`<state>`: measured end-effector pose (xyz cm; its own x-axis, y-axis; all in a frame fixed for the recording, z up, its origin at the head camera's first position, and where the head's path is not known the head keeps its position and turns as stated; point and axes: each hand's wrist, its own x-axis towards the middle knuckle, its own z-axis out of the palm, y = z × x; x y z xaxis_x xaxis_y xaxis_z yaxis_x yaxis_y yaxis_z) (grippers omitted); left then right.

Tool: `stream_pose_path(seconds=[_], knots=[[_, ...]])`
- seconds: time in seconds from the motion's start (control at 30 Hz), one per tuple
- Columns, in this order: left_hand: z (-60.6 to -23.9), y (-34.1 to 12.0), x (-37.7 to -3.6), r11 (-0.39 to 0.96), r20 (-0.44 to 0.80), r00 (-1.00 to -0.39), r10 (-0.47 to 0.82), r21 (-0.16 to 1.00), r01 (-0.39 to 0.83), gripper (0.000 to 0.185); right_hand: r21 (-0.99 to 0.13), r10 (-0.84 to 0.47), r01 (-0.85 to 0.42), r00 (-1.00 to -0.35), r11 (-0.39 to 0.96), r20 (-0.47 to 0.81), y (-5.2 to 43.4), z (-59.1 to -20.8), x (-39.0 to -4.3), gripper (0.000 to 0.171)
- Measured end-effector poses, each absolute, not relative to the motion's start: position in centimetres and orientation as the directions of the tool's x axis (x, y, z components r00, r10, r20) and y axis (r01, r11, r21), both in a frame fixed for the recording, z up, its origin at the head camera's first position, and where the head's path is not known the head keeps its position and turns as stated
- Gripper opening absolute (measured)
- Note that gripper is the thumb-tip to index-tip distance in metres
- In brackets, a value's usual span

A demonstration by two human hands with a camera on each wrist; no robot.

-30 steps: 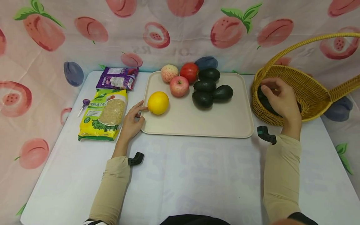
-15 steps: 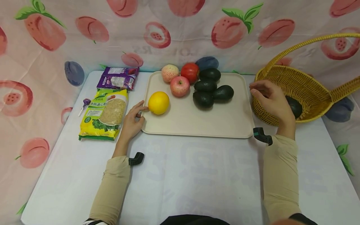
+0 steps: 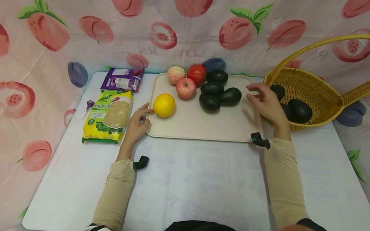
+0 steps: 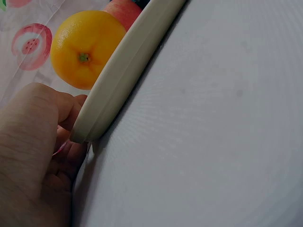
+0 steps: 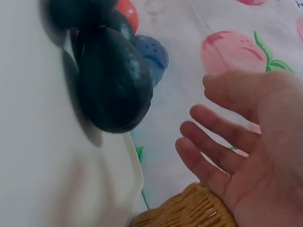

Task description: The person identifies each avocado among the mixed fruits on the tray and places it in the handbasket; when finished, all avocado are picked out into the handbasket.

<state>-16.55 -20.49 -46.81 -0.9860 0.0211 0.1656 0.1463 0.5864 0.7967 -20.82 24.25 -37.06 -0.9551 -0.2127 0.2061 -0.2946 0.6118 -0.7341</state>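
At the far left of the white tabletop a lollipop in a purple wrapper lies just beside a yellow bag with a green lower edge. Behind that bag, their edges meeting, lies a purple packet.

Next comes the left hand, at the near left corner of a cream tray. Its fingers are bent at the rim, some over it and some below, gripping it. One fingertip reaches right up to an orange; whether it touches the fruit I cannot tell.

The orange sits apart near the tray's left side. Further right and back, crowded close, are a pale speckled fruit, a pink-red apple and a round red fruit. Four dark avocados lie bunched to the right of these on the same tray, one reaching further right than the others.

The right hand hangs above the tray's right side, between those avocados and the basket. It is well open, thumb and fingers parted and lightly bent, with nothing in its hold.

At the far right a yellow wicker basket stands upright just beside the tray, its handle arching above it. Three more avocados lie inside, towards its left and near sides
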Motion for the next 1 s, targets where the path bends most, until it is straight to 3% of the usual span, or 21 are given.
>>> stream_pose_path(seconds=[0.5, 0.8, 1.0], knots=[[-46.8, -20.5, -16.5, 0.586, 0.163, -0.987, 0.019, 0.797, 0.143, 0.039, -0.801, -0.289, -0.319, -0.938, 0.506, 0.191, 22.3, -38.1, -21.5, 0.051], [-46.7, -20.4, -16.5, 0.578, 0.156, -0.987, 0.024, 0.804, 0.141, 0.039, -0.807, -0.321, -0.285, -0.939, 0.518, 0.126, 22.5, -40.6, -22.9, 0.068], [-46.6, -20.5, -16.4, 0.579, 0.152, -0.988, 0.024, 0.804, 0.138, 0.038, -0.764, -0.306, -0.26, -0.948, 0.59, 0.087, 22.9, -42.5, -23.8, 0.07]])
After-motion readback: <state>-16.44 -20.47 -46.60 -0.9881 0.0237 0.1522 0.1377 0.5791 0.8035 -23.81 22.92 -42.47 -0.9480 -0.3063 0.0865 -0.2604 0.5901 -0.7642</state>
